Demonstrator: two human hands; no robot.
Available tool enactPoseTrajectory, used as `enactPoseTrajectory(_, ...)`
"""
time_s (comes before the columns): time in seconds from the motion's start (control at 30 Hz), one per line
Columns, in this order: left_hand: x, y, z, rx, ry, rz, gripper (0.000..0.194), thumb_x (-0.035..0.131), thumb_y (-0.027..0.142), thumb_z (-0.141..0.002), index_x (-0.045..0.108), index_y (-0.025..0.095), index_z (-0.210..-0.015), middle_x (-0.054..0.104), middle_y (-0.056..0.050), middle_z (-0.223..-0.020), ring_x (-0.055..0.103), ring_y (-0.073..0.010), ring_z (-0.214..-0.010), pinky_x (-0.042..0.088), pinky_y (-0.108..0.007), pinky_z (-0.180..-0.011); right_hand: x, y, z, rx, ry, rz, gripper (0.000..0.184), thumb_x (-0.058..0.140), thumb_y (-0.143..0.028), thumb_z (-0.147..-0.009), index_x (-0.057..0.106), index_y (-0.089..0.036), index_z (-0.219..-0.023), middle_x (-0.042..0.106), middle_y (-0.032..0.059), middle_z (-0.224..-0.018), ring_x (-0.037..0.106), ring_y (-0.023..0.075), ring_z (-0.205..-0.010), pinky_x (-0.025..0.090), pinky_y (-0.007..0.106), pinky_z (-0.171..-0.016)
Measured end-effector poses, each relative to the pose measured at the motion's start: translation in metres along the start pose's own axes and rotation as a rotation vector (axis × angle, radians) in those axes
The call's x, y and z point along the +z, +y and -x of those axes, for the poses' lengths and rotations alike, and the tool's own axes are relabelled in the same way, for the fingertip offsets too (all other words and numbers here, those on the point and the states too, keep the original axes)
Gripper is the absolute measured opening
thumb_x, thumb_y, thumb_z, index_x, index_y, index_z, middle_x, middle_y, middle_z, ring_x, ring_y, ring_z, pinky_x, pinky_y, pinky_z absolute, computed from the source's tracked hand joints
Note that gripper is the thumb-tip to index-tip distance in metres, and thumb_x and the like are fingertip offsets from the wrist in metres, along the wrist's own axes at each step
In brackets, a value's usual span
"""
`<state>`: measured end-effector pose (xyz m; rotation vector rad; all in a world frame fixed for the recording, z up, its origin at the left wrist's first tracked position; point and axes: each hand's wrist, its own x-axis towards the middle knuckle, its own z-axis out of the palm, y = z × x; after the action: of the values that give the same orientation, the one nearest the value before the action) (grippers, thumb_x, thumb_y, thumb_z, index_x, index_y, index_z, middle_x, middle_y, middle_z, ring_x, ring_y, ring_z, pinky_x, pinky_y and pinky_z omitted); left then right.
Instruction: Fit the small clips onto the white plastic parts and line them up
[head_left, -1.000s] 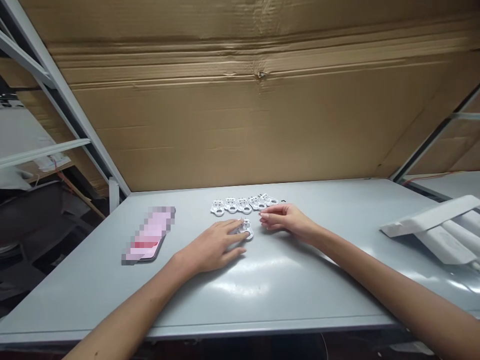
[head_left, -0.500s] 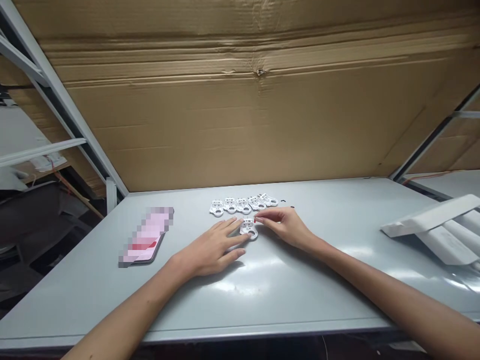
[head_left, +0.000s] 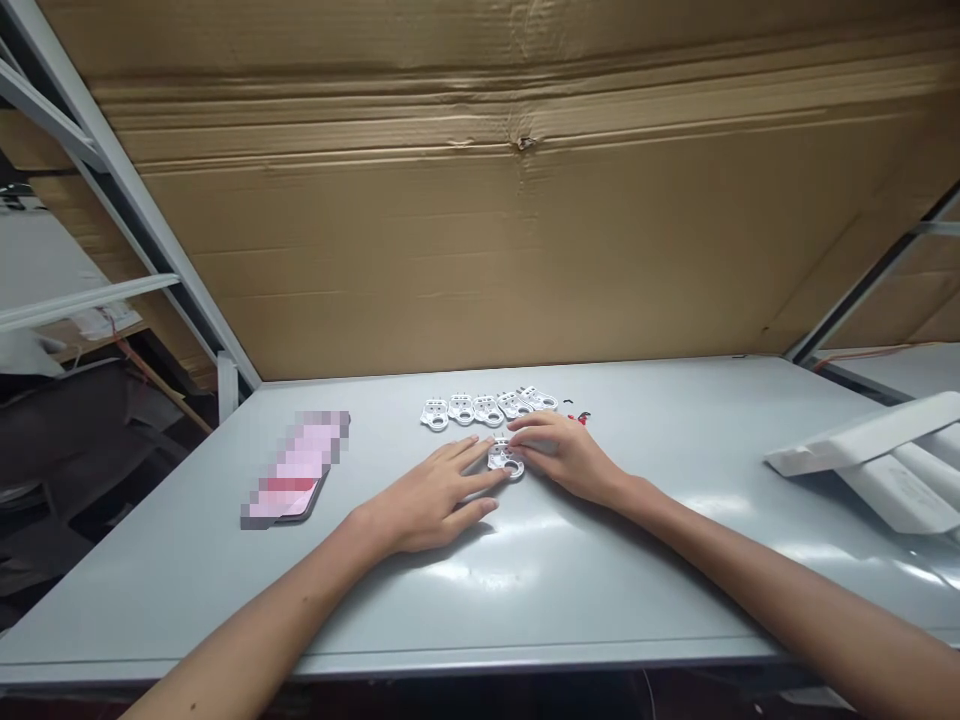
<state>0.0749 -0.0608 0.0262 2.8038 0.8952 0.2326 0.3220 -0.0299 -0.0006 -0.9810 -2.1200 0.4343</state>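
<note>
A white plastic part (head_left: 497,462) with a round ring at its lower end and small prongs on top lies on the table between my hands. My left hand (head_left: 435,495) lies along its left side, fingers apart, the fingertips bracketing the part at its upper left and near the ring. From the right, my right hand (head_left: 566,455) comes over the part's upper right edge, thumb and fingertips brought together there. Whatever sits in that pinch is covered by the fingers. Several similar white parts (head_left: 461,409) form a row just behind. Small red and black pieces (head_left: 583,418) lie beyond my right hand.
A phone (head_left: 300,470) with a blurred pink screen lies at the left of the grey table (head_left: 600,590). White foam-like packaging (head_left: 885,460) stands at the right. A cardboard wall (head_left: 480,260) closes off the back, between metal frame bars (head_left: 150,215).
My right fingertips have moved onto the upper right of the white part. The red piece seen in them before is hidden now. My left hand keeps its place on the part.
</note>
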Motion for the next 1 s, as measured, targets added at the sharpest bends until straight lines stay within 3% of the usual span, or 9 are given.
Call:
enactPoseTrajectory(0.1,0.0,0.0,0.0,0.007,0.004,0.009,0.043,0.037,0.041,-0.104,0.046,0.031,-0.144,0.028,-0.006,-0.159,0.023,-0.0313,-0.146,0.027,-0.052,-0.116,-0.002,-0.003,-0.001,0.023,0.026,-0.008,0.02,0.058,-0.029,-0.089,0.077,-0.028,-0.089,0.074,0.0065,-0.107,0.066,0.0269,-0.103,0.051,0.045,-0.091)
enactPoseTrajectory(0.37,0.0,0.0,0.0,0.004,0.022,0.005,0.043,0.042,0.04,-0.102,0.046,0.032,-0.144,0.029,-0.005,-0.158,0.026,-0.0315,-0.145,0.029,-0.052,-0.115,0.002,-0.003,-0.001,0.016,-0.057,-0.015,0.02,0.058,-0.03,-0.089,0.077,-0.028,-0.09,0.074,0.0058,-0.105,0.066,0.0256,-0.101,0.051,0.043,-0.092)
enactPoseTrajectory(0.57,-0.002,0.001,0.0,0.018,0.049,-0.018,0.041,0.043,0.037,-0.102,0.049,0.028,-0.142,0.035,-0.008,-0.156,0.031,-0.0303,-0.143,0.032,-0.05,-0.114,-0.007,-0.007,-0.001,-0.014,-0.201,-0.013,0.027,0.051,-0.03,-0.095,0.078,-0.027,-0.091,0.069,0.0071,-0.118,0.064,0.0256,-0.107,0.05,0.042,-0.094)
enactPoseTrajectory(0.7,0.003,-0.001,-0.004,-0.039,0.182,-0.022,0.044,0.049,0.035,-0.099,0.047,0.021,-0.14,0.05,-0.011,-0.145,0.045,-0.0278,-0.134,0.037,-0.047,-0.112,-0.011,-0.016,-0.001,-0.054,-0.29,-0.104,0.029,0.047,-0.028,-0.097,0.074,-0.028,-0.11,0.066,0.0057,-0.129,0.06,0.0261,-0.118,0.045,0.044,-0.103)
enactPoseTrajectory(0.83,0.01,-0.005,-0.008,-0.134,0.262,-0.044,0.054,0.061,0.044,-0.09,0.049,0.017,-0.135,0.051,-0.016,-0.142,0.048,-0.0324,-0.131,0.04,-0.049,-0.108,-0.007,-0.021,0.0,-0.144,-0.323,-0.124,0.036,0.051,-0.024,-0.095,0.063,-0.029,-0.129,0.058,0.0046,-0.141,0.048,0.0265,-0.134,0.035,0.049,-0.113)
enactPoseTrajectory(1.0,0.009,-0.001,-0.012,-0.194,0.275,-0.025,0.03,0.063,0.04,-0.087,0.06,0.02,-0.109,0.067,-0.009,-0.113,0.062,-0.0276,-0.104,0.05,-0.041,-0.089,-0.002,-0.022,0.004,-0.137,-0.325,-0.094,0.042,0.05,-0.026,-0.096,0.055,-0.031,-0.137,0.051,0.0032,-0.146,0.042,0.0267,-0.138,0.031,0.051,-0.115)
